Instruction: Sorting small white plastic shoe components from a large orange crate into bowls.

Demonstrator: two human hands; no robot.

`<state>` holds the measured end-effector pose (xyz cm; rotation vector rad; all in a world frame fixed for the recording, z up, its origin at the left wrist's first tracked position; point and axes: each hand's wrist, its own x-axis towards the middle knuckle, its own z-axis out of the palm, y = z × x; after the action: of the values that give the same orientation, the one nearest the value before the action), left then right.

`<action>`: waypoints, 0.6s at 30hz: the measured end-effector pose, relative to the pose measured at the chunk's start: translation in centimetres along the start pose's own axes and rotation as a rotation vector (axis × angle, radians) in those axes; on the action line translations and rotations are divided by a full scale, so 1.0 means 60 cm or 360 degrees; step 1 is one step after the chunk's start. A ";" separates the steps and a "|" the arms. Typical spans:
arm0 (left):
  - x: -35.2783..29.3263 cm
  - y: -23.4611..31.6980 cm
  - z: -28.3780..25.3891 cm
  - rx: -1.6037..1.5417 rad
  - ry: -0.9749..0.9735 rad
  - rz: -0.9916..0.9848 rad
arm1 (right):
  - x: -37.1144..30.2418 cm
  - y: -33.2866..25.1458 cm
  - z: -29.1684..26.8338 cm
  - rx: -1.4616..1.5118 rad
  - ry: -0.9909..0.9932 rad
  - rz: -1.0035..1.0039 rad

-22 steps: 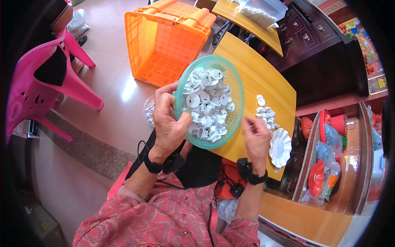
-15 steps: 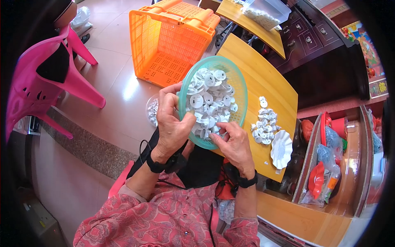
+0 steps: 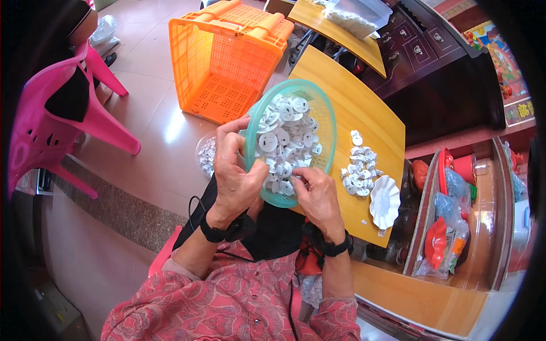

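A teal mesh basket is tilted in front of me, with many round white plastic pieces heaped inside. My left hand grips its left rim, fingers behind and thumb over the edge. At the basket's lower right, my right hand has thumb and fingertips pinched together among the white pieces. What lies between those fingertips is mostly hidden. On the wooden table to the right is a pile of similar white pieces, beside a white scalloped dish.
A large orange crate lies on the floor ahead. Beside my left hand stands a clear container of small white pieces. A pink chair with a person is at left. A box of white parts sits on a far table.
The right hand's thumb and fingers have drawn closer together at the basket's lower edge. The left hand keeps its grip. The whole view has shifted slightly.
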<state>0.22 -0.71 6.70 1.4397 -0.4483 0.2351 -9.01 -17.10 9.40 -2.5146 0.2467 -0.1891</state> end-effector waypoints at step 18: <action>0.006 0.011 0.008 -0.0012 0.0067 0.0042 | -0.016 0.000 0.015 0.0207 0.0099 0.0087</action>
<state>0.18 -1.12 7.49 1.4195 -0.4336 0.2846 -9.78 -16.38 8.61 -2.3727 0.3181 -0.2535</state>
